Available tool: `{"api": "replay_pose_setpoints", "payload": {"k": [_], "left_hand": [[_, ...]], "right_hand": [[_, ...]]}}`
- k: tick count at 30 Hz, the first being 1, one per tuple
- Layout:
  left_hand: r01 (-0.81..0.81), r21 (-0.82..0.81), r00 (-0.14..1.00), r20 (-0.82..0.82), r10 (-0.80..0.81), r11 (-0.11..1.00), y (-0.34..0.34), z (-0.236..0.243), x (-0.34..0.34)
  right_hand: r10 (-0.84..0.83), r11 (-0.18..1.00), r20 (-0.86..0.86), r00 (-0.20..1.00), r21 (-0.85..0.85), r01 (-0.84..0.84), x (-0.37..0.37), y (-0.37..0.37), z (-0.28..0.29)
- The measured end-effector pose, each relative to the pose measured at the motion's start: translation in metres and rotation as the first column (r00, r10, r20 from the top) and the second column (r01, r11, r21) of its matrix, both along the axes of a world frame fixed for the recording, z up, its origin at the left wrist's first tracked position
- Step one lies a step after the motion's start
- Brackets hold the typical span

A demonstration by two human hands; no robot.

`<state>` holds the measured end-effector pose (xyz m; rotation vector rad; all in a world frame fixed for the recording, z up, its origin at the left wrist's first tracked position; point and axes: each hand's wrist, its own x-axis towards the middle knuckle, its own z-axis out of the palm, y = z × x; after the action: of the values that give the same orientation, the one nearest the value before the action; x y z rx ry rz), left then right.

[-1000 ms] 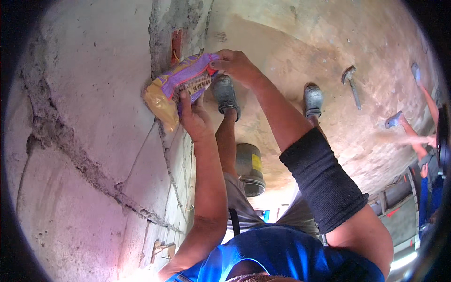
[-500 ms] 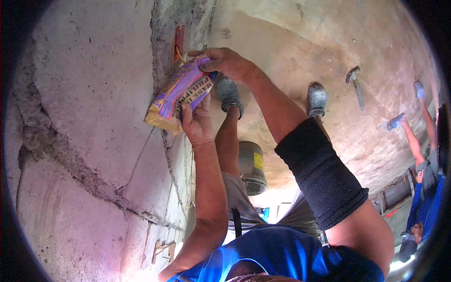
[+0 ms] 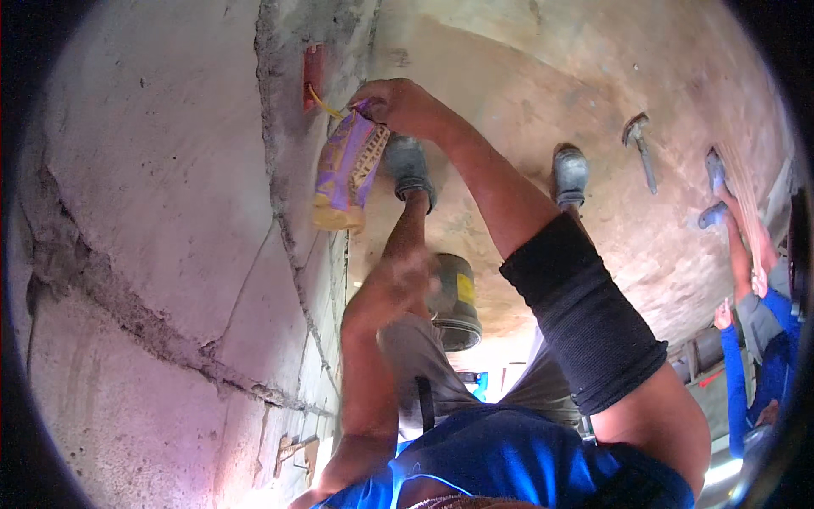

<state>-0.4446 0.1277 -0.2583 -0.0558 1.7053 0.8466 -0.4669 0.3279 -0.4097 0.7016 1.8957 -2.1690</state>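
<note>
Plainly, there is printing on the packet [image 3: 346, 174], which hangs just below the red wall box [image 3: 314, 72]: large dark capitals run down a pale panel on its right side, bent by creases. The wrapping is soft and crinkled, purple with tan-gold along the left and a shiny gold lower end; it tilts slightly, its top gathered narrow. The right hand [image 3: 398, 106], to the lower right of the box, has its fingers closed on that gathered top, next to a yellow wire [image 3: 324, 103] coming out of the box. The left hand [image 3: 404, 276], well below the box and apart from the packet, is blurred, so I cannot tell how open it is or whether it has hold of anything. Well right of the box lies a hammer [image 3: 642, 151].
</note>
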Motion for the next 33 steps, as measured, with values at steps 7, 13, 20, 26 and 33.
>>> {"api": "replay_pose_setpoints", "payload": {"k": [7,13,20,26,33], "left_hand": [[0.277,-0.315,0.51,-0.752,-0.417,0.908,0.091,0.002,-0.088],[0.412,-0.396,0.462,-0.685,-0.563,0.821,0.08,-0.066,-0.083],[0.331,-0.429,0.208,-0.836,-0.508,0.841,0.095,-0.088,-0.066],[0.287,-0.409,0.146,-0.875,-0.461,0.866,0.102,-0.103,-0.06],[0.147,-0.524,0.319,-0.778,-0.542,0.839,0.105,-0.103,-0.059]], "right_hand": [[0.087,0.746,0.047,0.995,0.659,-0.096,-0.004,-0.027,0.012],[-0.041,0.885,0.216,0.976,0.461,-0.064,-0.006,-0.013,-0.001],[0.039,0.722,0.162,0.986,0.678,-0.14,-0.003,-0.001,0.015],[0.078,0.773,0.28,0.957,0.589,-0.235,-0.005,0.007,0.001],[0.295,0.905,0.137,0.946,0.277,-0.322,0.018,-0.006,-0.053]]}}
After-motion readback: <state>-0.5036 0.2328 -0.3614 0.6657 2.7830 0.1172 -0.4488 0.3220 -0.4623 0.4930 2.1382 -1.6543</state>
